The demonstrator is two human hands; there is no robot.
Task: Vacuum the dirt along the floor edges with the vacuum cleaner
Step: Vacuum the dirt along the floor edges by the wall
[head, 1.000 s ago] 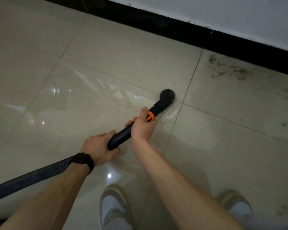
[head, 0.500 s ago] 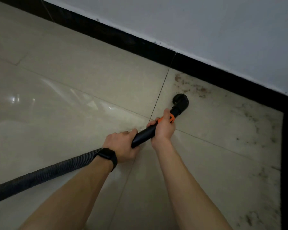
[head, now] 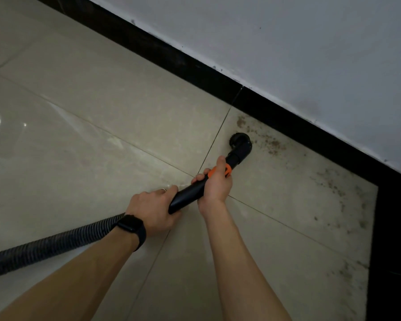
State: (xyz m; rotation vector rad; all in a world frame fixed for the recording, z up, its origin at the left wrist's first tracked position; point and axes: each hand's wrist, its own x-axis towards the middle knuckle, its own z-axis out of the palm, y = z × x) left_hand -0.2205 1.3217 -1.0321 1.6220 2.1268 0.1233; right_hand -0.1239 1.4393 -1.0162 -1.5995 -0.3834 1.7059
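Note:
I hold a black vacuum wand (head: 190, 193) with both hands. My right hand (head: 215, 181) grips it near its orange collar (head: 227, 170), just behind the round black brush nozzle (head: 240, 144). My left hand (head: 152, 210) grips the wand's rear end, where the ribbed black hose (head: 44, 247) joins and runs off to the lower left. The nozzle rests on the beige floor tile beside brown dirt specks (head: 273, 144) that lie along the black skirting (head: 276, 117).
A white wall (head: 287, 42) rises above the skirting. A second black skirting strip (head: 394, 239) forms a corner at the right, with more dirt (head: 343, 200) scattered on the tile toward it. Glossy tiles (head: 79, 135) stretch to the left.
The nozzle has moved forward from the tile joint into the dirty patch by the skirting, and the view has closed in on the wall and corner. Both hands keep their grip.

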